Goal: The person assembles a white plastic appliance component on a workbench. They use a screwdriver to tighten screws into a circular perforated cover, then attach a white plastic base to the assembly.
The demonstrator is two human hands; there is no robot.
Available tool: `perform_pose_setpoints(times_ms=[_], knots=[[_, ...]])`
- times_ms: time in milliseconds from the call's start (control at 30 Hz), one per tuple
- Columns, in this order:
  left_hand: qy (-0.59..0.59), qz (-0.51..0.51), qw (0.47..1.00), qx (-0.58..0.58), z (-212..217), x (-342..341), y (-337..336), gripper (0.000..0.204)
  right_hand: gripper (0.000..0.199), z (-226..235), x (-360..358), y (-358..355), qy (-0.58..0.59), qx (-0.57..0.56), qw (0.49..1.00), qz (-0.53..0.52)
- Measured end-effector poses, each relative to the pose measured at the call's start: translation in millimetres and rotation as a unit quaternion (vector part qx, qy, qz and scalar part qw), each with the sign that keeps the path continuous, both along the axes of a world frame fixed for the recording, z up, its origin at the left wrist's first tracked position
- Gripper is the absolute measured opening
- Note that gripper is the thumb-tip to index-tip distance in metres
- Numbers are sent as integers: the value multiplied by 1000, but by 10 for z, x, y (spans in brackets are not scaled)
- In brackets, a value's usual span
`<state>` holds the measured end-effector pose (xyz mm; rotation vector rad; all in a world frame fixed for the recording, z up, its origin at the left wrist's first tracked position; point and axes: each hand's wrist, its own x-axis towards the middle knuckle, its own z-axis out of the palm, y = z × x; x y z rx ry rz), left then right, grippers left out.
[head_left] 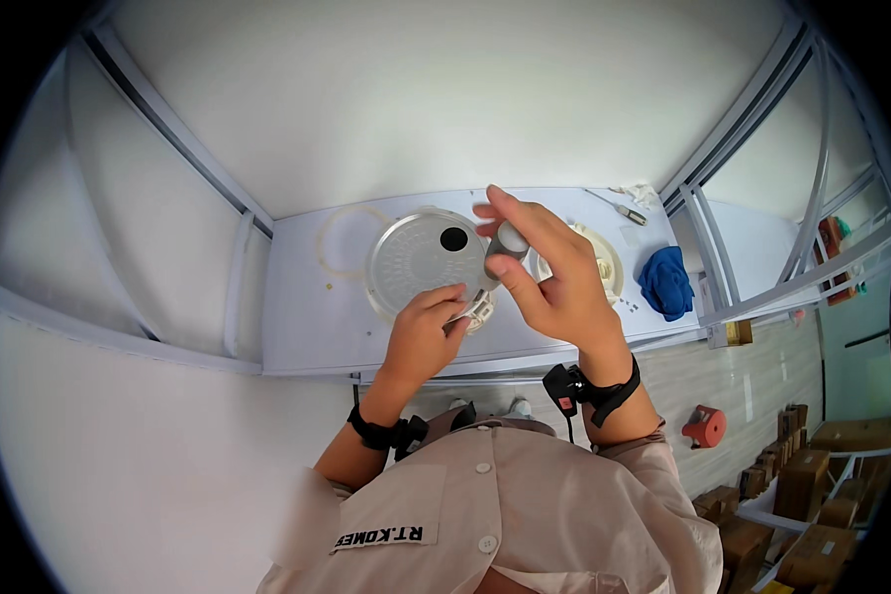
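A round silver metal lid [406, 262] with a pale rim lies on the white table, a black disc [453, 239] on its upper right. At its lower right edge is a small white part [481, 313]. My left hand [419, 339] is closed there, thumb and fingers pinched on the white part, partly hiding it. My right hand [564, 282] is above the lid's right side, its thumb and fingers around a short grey cylinder [506, 255] with a lighter top end. Behind the right hand, a cream round part [607, 269] is partly hidden.
A thin cream ring [325, 238] lies left of the lid. At the right are a blue cloth [666, 284], a screwdriver [628, 212] and crumpled white material [640, 194]. White frame posts [695, 158] flank the table. A red roll [705, 427] and cardboard boxes [802, 485] sit on the floor.
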<state>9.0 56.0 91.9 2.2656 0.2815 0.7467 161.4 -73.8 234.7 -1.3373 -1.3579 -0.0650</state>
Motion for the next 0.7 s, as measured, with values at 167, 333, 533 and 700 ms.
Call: perform_pose_setpoints(times_ms=[167,333,533,700], knots=[[20,11,1000,-14,33,-23,-16,20,48,-173,75,-48,-102,-45,990,-84],[-10,20,998,64,51,-5,51,20,47,38,-94,56,-32,69,996,-41],[1,58,995,87,98,53,-43,19,51,-143,-60,-11,-52,32,996,-59],[28,123,987,101,79,113,-128,18,49,-147,-103,-69,-133,-18,984,-117]])
